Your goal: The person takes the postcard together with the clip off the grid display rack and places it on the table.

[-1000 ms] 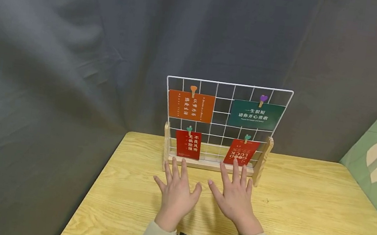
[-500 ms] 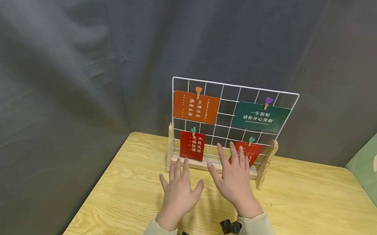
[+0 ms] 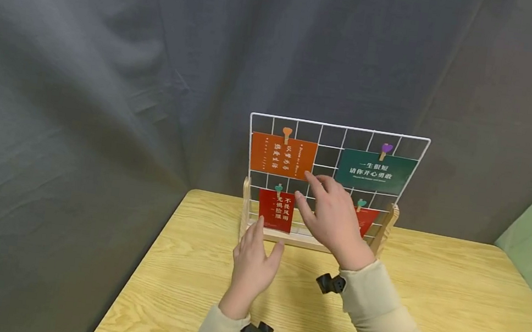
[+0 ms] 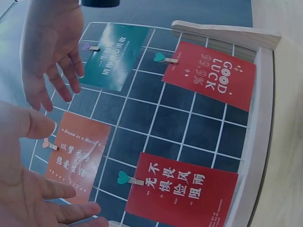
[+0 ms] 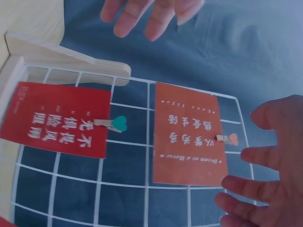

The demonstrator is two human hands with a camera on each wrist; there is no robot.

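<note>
I'm looking at a pale wood-grain table carrying a white wire grid panel in a wooden stand, four matte rectangular cards hanging from it on heart-topped pegs. My right hand is hovering before the grid with fingers loosely spread, gripping nothing, fingertips just below the orange card. My left hand is hanging open over the table before the small red card, bare tabletop lying around both.

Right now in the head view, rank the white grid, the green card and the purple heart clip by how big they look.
1. white grid, clearly largest.
2. green card, which covers only a few of its squares.
3. purple heart clip, tiny at that card's top edge.
</note>
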